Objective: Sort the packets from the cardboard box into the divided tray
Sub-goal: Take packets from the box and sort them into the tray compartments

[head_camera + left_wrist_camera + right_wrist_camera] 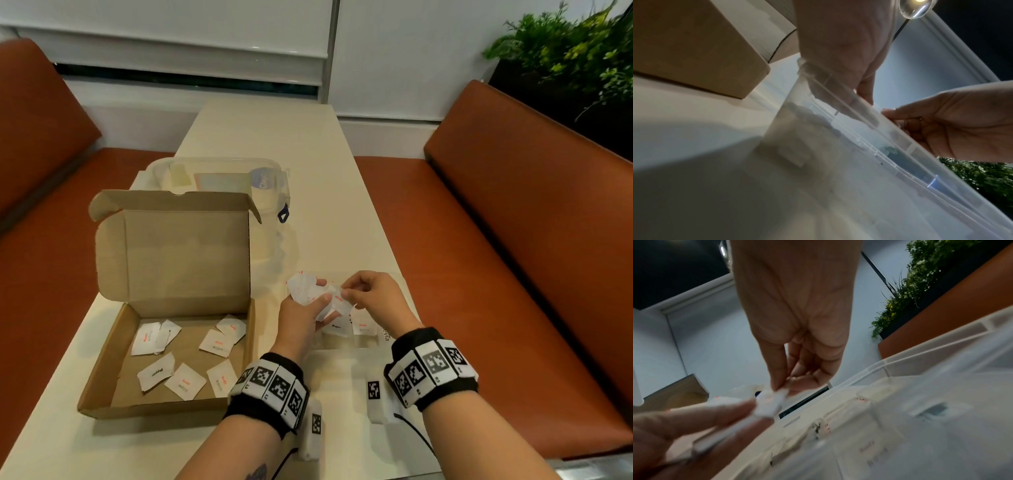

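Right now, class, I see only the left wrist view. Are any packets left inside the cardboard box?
Observer: Yes, several loose packets lie on the floor of the cardboard box.
Operator: What does the left hand hold?
Observer: The left hand grips a bunch of packets above the divided tray.
Operator: And the right?
Observer: The right hand pinches a single packet at that bunch.
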The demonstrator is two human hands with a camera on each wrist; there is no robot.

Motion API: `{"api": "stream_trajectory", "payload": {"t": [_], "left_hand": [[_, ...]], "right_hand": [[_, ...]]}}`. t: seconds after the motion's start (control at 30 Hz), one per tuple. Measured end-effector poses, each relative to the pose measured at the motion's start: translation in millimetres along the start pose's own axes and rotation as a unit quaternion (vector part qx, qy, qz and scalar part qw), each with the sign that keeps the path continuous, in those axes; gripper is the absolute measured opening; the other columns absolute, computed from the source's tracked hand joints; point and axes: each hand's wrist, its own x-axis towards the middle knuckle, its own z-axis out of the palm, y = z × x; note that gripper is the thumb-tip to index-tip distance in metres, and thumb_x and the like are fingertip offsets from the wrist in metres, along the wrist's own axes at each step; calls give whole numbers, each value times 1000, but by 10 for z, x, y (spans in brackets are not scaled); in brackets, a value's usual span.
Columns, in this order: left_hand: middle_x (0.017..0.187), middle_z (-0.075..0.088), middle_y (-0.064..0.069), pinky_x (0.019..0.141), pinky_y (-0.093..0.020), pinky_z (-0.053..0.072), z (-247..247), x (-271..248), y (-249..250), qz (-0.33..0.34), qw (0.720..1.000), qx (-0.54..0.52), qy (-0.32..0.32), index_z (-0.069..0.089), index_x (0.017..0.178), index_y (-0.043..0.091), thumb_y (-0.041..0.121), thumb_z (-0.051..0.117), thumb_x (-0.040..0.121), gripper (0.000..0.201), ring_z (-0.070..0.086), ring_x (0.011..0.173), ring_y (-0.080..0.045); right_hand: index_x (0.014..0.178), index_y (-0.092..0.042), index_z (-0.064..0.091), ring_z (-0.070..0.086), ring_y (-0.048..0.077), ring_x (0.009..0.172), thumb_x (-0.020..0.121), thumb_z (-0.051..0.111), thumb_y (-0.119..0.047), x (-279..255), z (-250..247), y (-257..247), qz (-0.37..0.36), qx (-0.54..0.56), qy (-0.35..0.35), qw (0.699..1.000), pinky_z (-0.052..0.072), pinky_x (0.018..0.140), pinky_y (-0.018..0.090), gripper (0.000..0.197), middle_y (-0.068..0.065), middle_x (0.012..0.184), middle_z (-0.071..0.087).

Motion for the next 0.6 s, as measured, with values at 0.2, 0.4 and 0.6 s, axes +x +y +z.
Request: {"api": "stream_trajectory", "payload": {"t": [0.2, 0.4, 0.6], "left_hand": [[104, 71, -14, 87, -49, 55, 67, 45, 16, 22, 997, 77, -2, 68, 102, 14, 0, 70, 81, 26, 67, 98, -32], [103, 71, -11, 91, -52, 52, 43, 100, 65, 31, 987, 155, -7, 68, 94, 21, 0, 70, 80, 25, 67, 99, -29], [100, 72, -12, 86, -49, 55, 26, 111, 37, 30, 992, 121, 9, 69, 95, 21, 0, 74, 77, 28, 68, 96, -30]], "right_hand": [[81, -2, 61, 63, 20, 60, 86, 63, 2, -1, 63, 67, 78, 204, 76, 973, 55, 59, 22, 7, 13, 74, 63], [108, -18, 61, 57, 14, 76, 84, 68, -12, 34, 3, 56, 13, 14, 40, 999, 49, 66, 21, 26, -2, 88, 58], [91, -6, 61, 61, 19, 59, 85, 61, 2, 40, -19, -1, 25, 43, 43, 998, 54, 59, 23, 9, 9, 74, 60]]}}
